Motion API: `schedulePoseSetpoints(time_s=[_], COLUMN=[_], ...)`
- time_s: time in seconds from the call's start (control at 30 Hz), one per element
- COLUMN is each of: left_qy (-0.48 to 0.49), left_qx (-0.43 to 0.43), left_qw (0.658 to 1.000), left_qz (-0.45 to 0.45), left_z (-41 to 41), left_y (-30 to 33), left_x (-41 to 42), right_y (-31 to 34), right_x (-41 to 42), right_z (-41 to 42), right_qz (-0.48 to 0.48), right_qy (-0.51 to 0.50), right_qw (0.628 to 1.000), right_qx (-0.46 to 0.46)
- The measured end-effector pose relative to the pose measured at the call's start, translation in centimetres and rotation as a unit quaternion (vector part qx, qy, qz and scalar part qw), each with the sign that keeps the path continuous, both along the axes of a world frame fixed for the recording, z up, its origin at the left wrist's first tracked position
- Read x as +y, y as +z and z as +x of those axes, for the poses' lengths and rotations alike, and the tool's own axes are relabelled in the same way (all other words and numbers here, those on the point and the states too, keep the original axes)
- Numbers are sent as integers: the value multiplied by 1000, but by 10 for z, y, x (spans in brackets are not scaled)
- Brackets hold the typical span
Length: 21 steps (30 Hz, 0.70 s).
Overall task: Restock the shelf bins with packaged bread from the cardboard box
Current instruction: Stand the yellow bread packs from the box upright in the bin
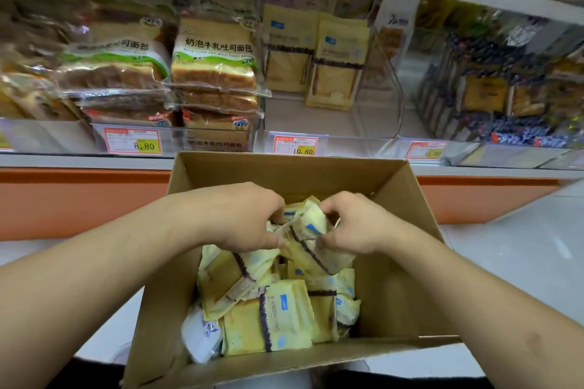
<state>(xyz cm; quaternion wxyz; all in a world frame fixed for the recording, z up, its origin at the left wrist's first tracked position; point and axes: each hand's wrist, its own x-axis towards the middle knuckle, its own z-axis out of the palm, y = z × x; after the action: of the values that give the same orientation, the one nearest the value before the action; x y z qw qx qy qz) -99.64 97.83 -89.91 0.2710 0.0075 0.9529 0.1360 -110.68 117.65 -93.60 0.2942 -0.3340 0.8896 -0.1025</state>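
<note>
- Both grips, left hand [249, 218] and right hand [354, 224], pinching one yellow pack [311, 240] between them, inside the box [401, 262].
- More packs [268, 316] heaped below the grips.
- Beyond the grips: shelf [82, 163], clear bin [376, 117] with two packs upright, price tags [295, 145].
- Pale floor [521, 249] right of the grips.

Pale yellow bread packets [284, 316] lie jumbled inside the open cardboard box [395, 262] below the shelf bins [376, 123].
</note>
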Motion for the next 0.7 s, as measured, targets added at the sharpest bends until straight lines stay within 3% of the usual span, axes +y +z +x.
schedulePoseSetpoints(time_s=[0.2, 0.37, 0.57, 0.63, 0.7], left_qy=[55, 84, 147, 172, 197], left_qx=[54, 73, 78, 85, 118], left_qw=[983, 953, 954, 964, 968], left_qz=[168, 280, 249, 186, 98], left_z=[3, 9, 14, 19, 25], left_y=[1, -1, -3, 2, 9], left_x=[-5, -9, -9, -12, -15], right_y=[54, 61, 46, 26, -3], right_x=[9, 16, 15, 14, 14], right_z=[7, 4, -16, -28, -42], right_qz=[-167, -233, -255, -218, -123], right_qy=[0, -8, -55, -104, -117], right_qw=[979, 956, 926, 944, 981], right_qx=[-120, -179, -274, -226, -90])
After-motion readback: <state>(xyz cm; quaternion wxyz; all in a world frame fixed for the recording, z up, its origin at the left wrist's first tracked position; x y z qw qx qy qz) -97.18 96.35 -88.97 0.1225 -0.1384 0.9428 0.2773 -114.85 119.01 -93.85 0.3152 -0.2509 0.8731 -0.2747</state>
